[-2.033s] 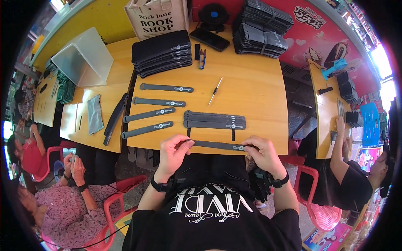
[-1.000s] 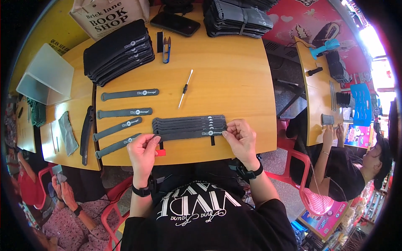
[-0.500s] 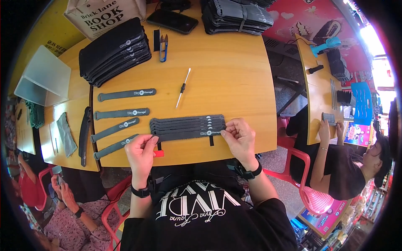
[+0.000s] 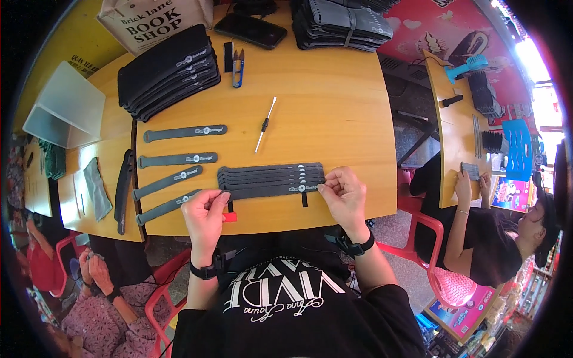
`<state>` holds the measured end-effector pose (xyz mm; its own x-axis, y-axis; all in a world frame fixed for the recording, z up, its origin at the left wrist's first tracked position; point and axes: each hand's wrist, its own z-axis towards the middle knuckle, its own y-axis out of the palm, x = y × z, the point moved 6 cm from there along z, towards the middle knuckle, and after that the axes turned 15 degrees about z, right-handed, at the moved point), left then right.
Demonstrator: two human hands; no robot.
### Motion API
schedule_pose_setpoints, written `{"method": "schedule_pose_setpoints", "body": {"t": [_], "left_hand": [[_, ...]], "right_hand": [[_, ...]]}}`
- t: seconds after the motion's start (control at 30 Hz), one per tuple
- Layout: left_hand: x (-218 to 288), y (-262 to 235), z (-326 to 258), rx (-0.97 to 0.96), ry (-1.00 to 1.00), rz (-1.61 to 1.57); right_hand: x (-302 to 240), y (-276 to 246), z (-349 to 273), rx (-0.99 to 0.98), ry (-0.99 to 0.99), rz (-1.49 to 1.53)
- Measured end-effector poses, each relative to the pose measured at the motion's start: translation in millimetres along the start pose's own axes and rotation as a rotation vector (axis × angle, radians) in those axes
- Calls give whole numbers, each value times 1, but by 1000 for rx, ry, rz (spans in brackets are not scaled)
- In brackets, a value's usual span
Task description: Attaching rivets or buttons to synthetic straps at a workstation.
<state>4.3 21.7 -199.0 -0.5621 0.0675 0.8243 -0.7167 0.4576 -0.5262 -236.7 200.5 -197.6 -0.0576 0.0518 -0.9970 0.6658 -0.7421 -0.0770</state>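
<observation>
The left grip [image 4: 203,219] and right grip [image 4: 347,198] were pinched closed on opposite ends of the front grey strap [image 4: 262,192], at frame centre, beside overlapped straps [image 4: 256,173] on the tabletop [image 4: 340,113]; an even, gentle tension seemed advisable.

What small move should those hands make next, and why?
Perhaps let go of the front strap: the left hand and right hand pinch its two ends, and it already looks roughly in line with the overlapping dark grey straps just behind it.
</observation>
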Motion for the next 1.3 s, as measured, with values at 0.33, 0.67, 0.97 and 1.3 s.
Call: {"method": "schedule_pose_setpoints", "body": {"t": [0.33, 0.67, 0.97, 1.3], "left_hand": [[2, 0, -1, 53, 35, 25], [11, -4, -3, 110, 120, 81], [11, -5, -2, 129, 110, 101], [13, -3, 0, 87, 94, 166]], "right_hand": [[2, 1, 1, -9, 2, -16], [-4, 3, 1, 0, 21, -3], [-5, 4, 0, 5, 35, 18], [-2, 1, 0, 26, 19, -16]]}}
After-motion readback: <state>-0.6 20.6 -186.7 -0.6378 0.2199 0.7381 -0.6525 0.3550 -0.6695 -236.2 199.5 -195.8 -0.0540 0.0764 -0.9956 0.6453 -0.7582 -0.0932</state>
